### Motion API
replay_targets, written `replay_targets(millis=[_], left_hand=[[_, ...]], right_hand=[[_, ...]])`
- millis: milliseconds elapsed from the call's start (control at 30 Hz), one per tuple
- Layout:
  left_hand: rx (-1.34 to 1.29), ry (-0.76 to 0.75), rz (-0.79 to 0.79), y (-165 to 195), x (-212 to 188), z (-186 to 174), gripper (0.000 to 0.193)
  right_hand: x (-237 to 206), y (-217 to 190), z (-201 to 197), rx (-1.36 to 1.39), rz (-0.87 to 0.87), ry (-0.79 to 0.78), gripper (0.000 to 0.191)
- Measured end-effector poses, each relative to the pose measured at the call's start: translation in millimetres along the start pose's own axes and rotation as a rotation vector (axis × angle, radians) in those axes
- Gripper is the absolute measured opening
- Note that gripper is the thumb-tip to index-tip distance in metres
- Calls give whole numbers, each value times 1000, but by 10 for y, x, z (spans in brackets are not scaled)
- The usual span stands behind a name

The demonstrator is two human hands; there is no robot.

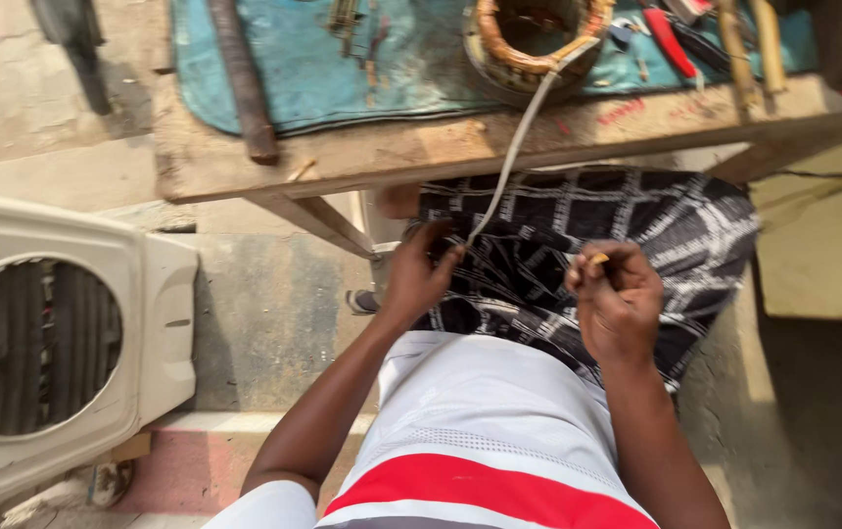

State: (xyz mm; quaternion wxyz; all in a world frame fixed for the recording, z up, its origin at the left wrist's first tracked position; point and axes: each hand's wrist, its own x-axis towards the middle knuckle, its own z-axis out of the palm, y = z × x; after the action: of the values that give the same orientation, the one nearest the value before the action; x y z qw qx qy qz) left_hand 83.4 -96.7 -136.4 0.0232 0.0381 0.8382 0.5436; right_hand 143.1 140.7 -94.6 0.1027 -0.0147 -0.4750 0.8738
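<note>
My left hand (419, 277) pinches the lower end of a thin whitish sleeve or cord (517, 147) that runs up to a round motor stator with copper windings (531, 41) on the wooden bench. My right hand (617, 299) is closed around a small tool or piece with a yellowish tip (598, 260), held over my lap. Both hands hover above my black-and-white checked shorts (617, 225), just below the bench edge.
The wooden bench (362, 157) carries a blue cloth (343, 69), a rusty metal bar (240, 78), a red-handled tool (671, 41) and wooden sticks (739, 49). A white fan housing (59, 333) lies on the concrete floor at left.
</note>
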Motion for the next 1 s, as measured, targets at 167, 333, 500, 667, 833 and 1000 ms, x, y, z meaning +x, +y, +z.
replay_targets(millis=[167, 333, 500, 667, 833, 1000], left_hand=[[88, -31, 209, 38, 88, -61, 42], [-111, -215, -143, 79, 188, -141, 47], [-78, -325, 66, 114, 270, -228, 54], [74, -339, 125, 156, 339, -94, 33], [-142, -411, -47, 112, 230, 19, 19], [-771, -439, -291, 80, 2, 153, 15]], right_hand=[[-24, 108, 19, 50, 61, 2, 7], [-161, 120, 2, 30, 133, -22, 10], [-167, 185, 135, -55, 210, -10, 16], [-151, 229, 212, -109, 291, -7, 22], [-225, 230, 168, -184, 364, -14, 24], [-400, 230, 53, -460, 440, -81, 17]])
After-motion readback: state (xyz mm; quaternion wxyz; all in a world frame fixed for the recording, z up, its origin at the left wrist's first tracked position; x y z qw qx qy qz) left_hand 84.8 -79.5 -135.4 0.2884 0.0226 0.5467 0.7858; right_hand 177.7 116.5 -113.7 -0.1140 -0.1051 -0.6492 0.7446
